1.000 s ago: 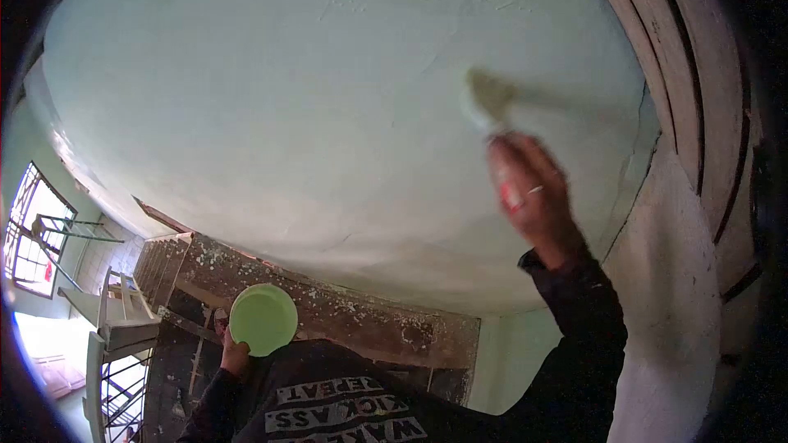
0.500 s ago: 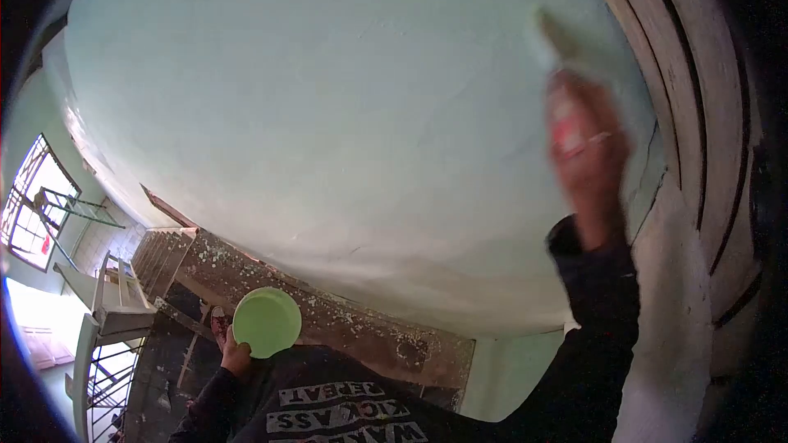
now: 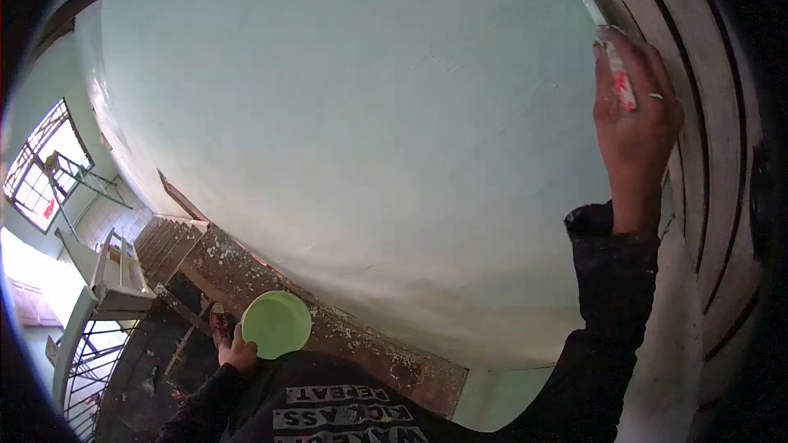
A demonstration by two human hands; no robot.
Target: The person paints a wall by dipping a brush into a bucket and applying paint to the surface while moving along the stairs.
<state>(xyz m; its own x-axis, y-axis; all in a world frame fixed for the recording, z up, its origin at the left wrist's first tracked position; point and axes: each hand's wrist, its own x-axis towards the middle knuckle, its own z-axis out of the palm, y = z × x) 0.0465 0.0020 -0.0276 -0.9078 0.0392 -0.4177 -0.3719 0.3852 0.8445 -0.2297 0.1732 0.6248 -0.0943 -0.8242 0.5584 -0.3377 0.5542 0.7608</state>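
My right hand is raised at the upper right, its fingers wrapped round a paintbrush with a white and red handle. The brush's tip lies against the pale green wall, right beside the wooden boards that border it. Low down near my body, my left hand grips the side of a light green bowl. Its inside looks pale green throughout.
Below is a dark floor and a brown ledge speckled with paint flecks. Wooden stairs and a white railing stand at the left. Farther off are a green metal frame and a barred window.
My right hand has moved right with the paintbrush, from the open wall to the edge by the boards. The view has shifted slightly; my left hand still holds the bowl.
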